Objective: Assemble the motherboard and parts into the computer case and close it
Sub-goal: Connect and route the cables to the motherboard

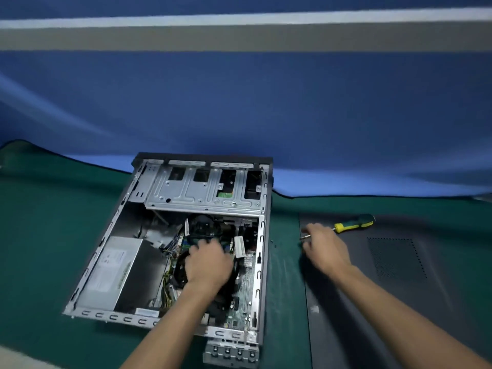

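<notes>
We see our left hand (209, 259) reaching down into the open computer case (170, 243), fingers curled over the black round fan (181, 270) on the motherboard (239, 302); the hand covers most of the fan, so we cannot tell whether it grips the fan or only rests on it. Our right hand (326, 246) lies to the right of the case, at the near-left edge of the dark side panel (399, 275), its fingers bent around the metal shaft of a screwdriver (354, 223); the tip is hidden under the fingers, and only the yellow-and-green handle shows clearly beyond them. The case lies flat on the green mat (40, 235) covering the desk, its open side up. Inside, a grey power supply (117, 272) sits at the left, a silver drive cage (205, 187) spans the far end, and tangled cables (173, 243) between them are too blurred to sort out. A couple of tiny dark specks (273, 243), perhaps screws, lie on the mat between case and panel. A blue cloth (266, 102) rises behind.
</notes>
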Action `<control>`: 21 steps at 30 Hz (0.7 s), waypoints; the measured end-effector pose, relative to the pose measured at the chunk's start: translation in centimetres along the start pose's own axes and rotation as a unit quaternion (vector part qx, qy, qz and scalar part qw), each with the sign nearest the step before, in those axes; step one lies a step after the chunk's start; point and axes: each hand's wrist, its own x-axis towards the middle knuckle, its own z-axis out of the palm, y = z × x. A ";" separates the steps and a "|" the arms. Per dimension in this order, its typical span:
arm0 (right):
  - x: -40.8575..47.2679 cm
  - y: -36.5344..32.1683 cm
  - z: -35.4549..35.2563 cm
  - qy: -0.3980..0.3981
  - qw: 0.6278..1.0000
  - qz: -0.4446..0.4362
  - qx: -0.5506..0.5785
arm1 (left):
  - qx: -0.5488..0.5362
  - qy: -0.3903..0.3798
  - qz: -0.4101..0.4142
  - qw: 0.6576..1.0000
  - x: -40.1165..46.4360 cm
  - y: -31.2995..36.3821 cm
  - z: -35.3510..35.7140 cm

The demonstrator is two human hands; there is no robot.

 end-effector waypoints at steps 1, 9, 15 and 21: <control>0.5 0.7 0.3 -0.010 0.999 0.000 -0.031 | -0.024 0.031 0.028 0.999 -0.4 0.7 -0.1; 4.0 4.5 1.6 -0.028 0.964 -0.025 -0.262 | -0.071 0.104 0.015 0.992 -1.7 3.6 0.4; 4.5 6.3 1.5 -0.051 0.933 -0.107 -0.339 | -0.044 0.075 -0.011 0.996 -1.4 4.5 1.0; 3.7 6.8 -0.4 -0.036 0.962 -0.200 -0.184 | -0.022 0.083 -0.006 0.996 -1.3 4.8 0.9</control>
